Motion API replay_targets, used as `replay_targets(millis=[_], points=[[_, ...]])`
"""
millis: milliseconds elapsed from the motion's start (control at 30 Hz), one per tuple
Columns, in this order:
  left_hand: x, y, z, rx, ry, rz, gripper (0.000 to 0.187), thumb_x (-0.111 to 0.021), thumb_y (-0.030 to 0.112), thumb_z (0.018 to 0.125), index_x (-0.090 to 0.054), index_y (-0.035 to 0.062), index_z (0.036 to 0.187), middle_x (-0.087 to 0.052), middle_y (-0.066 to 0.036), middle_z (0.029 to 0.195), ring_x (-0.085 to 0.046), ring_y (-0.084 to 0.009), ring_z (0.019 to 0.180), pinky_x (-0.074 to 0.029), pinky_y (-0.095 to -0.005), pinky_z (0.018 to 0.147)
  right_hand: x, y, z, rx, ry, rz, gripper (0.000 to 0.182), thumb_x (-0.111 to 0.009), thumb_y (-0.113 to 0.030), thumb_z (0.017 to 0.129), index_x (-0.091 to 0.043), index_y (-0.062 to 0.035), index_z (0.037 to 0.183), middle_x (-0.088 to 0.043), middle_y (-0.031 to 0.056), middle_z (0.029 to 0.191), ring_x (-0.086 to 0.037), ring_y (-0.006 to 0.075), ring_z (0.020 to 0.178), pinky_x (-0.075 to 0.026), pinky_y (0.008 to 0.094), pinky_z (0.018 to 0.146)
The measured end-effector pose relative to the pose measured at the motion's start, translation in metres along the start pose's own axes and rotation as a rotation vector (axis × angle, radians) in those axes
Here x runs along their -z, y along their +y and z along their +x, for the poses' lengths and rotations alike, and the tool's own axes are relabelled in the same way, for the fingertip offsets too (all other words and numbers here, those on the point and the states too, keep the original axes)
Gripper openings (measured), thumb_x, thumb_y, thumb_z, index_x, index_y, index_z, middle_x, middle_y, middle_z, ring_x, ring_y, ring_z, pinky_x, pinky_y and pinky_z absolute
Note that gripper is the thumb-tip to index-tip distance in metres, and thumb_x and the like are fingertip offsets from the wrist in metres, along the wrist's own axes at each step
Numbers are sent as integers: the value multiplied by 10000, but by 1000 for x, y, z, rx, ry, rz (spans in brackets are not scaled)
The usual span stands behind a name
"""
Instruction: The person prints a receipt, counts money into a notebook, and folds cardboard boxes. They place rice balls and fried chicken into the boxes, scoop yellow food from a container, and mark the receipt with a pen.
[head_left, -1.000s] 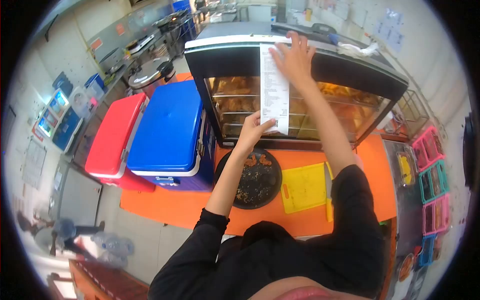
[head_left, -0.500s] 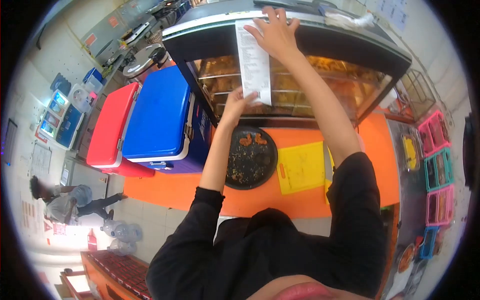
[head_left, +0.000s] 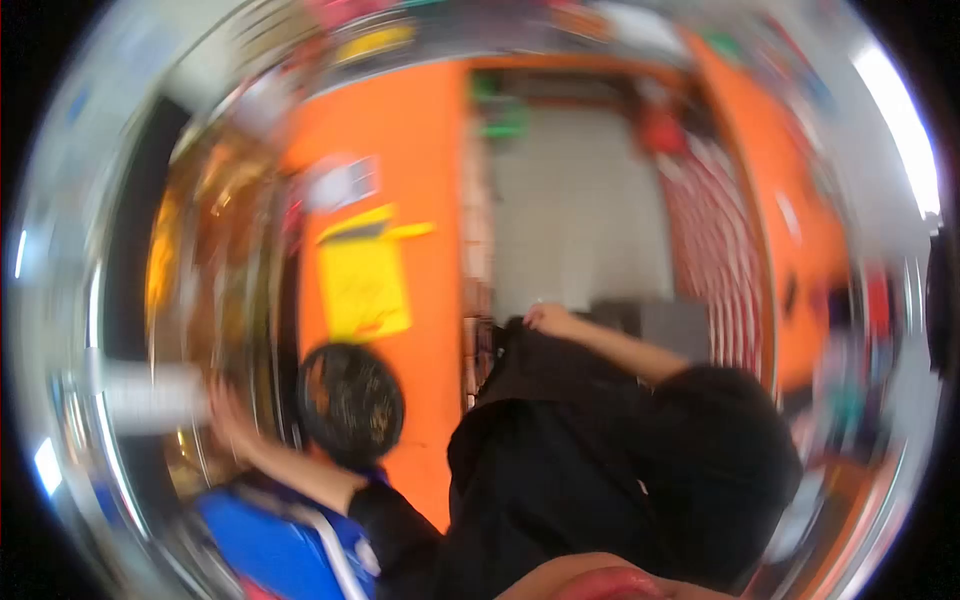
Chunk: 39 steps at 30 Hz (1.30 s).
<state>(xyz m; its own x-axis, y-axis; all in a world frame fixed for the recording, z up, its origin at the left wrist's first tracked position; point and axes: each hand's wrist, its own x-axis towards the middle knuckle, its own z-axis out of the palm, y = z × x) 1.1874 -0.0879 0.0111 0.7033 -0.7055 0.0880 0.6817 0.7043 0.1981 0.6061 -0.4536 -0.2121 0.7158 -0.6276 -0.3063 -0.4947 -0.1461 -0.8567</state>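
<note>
The view is smeared by motion. At the lower left, my left hand (head_left: pixel 232 422) is at the near end of the long white paper slip (head_left: pixel 155 397), in front of the glass display case (head_left: pixel 215 230); its fingers are blurred. My right hand (head_left: pixel 547 319) is near my body over the floor, away from the slip, with its fingers drawn together; what they hold, if anything, is too small to tell. Beside the case, the round black tray (head_left: pixel 352 402) lies on the orange table (head_left: pixel 425 330), near a yellow cutting board (head_left: pixel 365 288).
A blue cooler box (head_left: pixel 265 545) stands at the lower left. A yellow-handled knife (head_left: pixel 375 231) lies past the board. Grey floor (head_left: pixel 580 210) shows between the orange table and another orange counter (head_left: pixel 755 180) on the right.
The view has swung round to the right. My right hand has left the top of the case and the paper slip and come down near my body. My left hand remains at the slip.
</note>
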Motion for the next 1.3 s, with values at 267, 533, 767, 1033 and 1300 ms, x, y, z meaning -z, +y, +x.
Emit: replay_targets(millis=[267, 533, 767, 1033, 1300], points=[[60, -175, 89, -249, 708, 1048, 345, -589, 194, 882, -613, 45, 1191, -619, -111, 1220, -593, -228, 1094, -454, -319, 790, 176, 217, -331, -835, 1224, -266, 215, -585, -226, 792, -692, -47, 845, -673, 201, 883, -646, 364, 860, -483, 462, 752], [-12, -483, 157, 197, -182, 1434, 329, -553, 222, 911, -581, 47, 1189, -586, -95, 1195, -566, -235, 1049, -428, -344, 854, 208, 271, -383, -972, 1240, 152, 245, -629, -267, 775, -723, -63, 873, -699, 124, 829, -667, 251, 801, -501, 389, 755], [-7, -759, 139, 872, -608, 1285, 302, -569, 250, 944, -567, 82, 1195, -579, -65, 1197, -523, -205, 1115, -394, -352, 939, 221, 357, -365, -971, 1163, -47, 251, -586, -267, 809, -695, -47, 858, -676, 180, 825, -652, 339, 788, -499, 454, 721], [-18, -979, 138, 1092, -415, 1542, 311, -642, 201, 908, -584, 77, 1187, -620, -43, 1102, -592, -173, 966, -467, -306, 803, 245, 348, -351, -1411, 1548, 101, 235, -593, -241, 795, -687, -26, 814, -659, 233, 817, -636, 398, 821, -494, 504, 776], [-60, -1182, 166, 1061, -713, 1550, 258, -630, 296, 912, -644, 128, 1108, -626, 21, 1067, -573, -144, 951, -404, -343, 810, 243, 311, -344, -1195, 1960, 513, 228, -579, -220, 804, -719, -46, 855, -679, 167, 794, -661, 317, 789, -510, 409, 734]])
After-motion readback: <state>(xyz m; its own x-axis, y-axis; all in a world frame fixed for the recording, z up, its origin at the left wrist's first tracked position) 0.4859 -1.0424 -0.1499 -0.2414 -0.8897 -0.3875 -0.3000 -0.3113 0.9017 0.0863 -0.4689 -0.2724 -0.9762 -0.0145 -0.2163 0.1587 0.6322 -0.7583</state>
